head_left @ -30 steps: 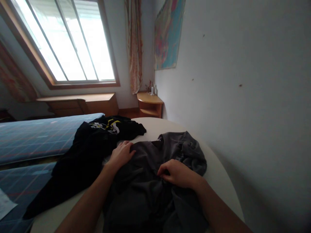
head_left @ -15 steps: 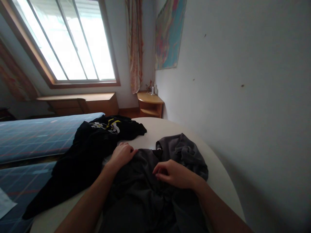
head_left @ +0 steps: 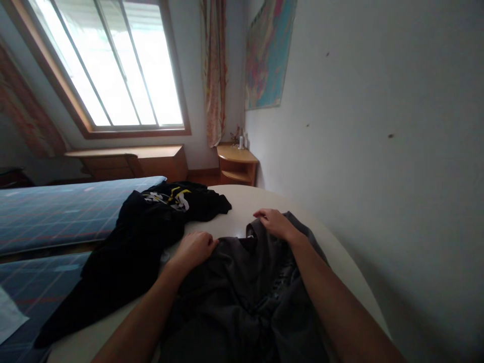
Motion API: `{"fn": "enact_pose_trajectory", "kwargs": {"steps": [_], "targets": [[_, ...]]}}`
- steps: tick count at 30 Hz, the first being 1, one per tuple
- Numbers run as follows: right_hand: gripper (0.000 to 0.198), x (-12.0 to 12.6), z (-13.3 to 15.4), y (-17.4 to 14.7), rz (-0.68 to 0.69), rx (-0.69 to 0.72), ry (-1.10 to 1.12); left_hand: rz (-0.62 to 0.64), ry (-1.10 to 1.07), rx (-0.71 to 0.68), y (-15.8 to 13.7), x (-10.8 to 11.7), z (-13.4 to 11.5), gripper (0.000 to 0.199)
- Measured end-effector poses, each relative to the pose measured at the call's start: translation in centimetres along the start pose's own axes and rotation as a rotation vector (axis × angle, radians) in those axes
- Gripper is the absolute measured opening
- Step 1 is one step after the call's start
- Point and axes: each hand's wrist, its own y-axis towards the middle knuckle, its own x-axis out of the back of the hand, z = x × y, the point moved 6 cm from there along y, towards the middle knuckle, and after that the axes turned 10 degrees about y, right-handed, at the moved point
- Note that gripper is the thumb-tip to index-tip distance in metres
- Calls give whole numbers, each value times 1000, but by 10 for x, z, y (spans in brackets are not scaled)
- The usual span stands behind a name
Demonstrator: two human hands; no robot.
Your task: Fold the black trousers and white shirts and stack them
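A rumpled dark grey garment (head_left: 227, 297) lies on the round cream table (head_left: 242, 194), its far opening showing a small pale tag. My left hand (head_left: 196, 247) is closed on the garment's far left edge, the fingertips turned down out of sight. My right hand (head_left: 276, 223) lies over the far right part, with curled fingers at the cloth's edge beside the opening. Left of the garment, a black piece of clothing (head_left: 143, 242) with a white and yellow print stretches across the table's left side. Neither hand touches it.
Two blue plaid mattresses (head_left: 75, 206) adjoin the table on the left, a white sheet-like item (head_left: 9, 315) on the nearer one. A white wall (head_left: 359, 201) runs close along the right. A wooden corner shelf (head_left: 238, 154) and a low desk (head_left: 151, 151) stand beyond.
My right hand has moved away from me and to the right, from above the garment's middle to its far right edge. The bunched cloth there lies flatter. My left hand has barely moved.
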Motion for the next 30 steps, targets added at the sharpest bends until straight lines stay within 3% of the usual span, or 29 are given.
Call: {"fn": "enact_pose_trajectory", "kwargs": {"steps": [4,7,11,20,25,30], "targets": [[33,-22,-16,9,34,-30,-49,52,-49,-7,0,-6,0,33],[31,-30,-25,9,59,-38,-84,66,-47,25,1,-7,0,44],[34,-29,-31,8,65,-43,-142,69,-33,94,2,-6,2,52],[21,-11,-26,-1,67,-90,-202,67,-116,-7,0,-10,-1,27],[20,10,-30,-4,-26,-188,-169,-46,-140,57,4,-3,7,19],[27,36,-32,-4,-219,-296,-139,-314,-242,225,1,23,25,7]]}}
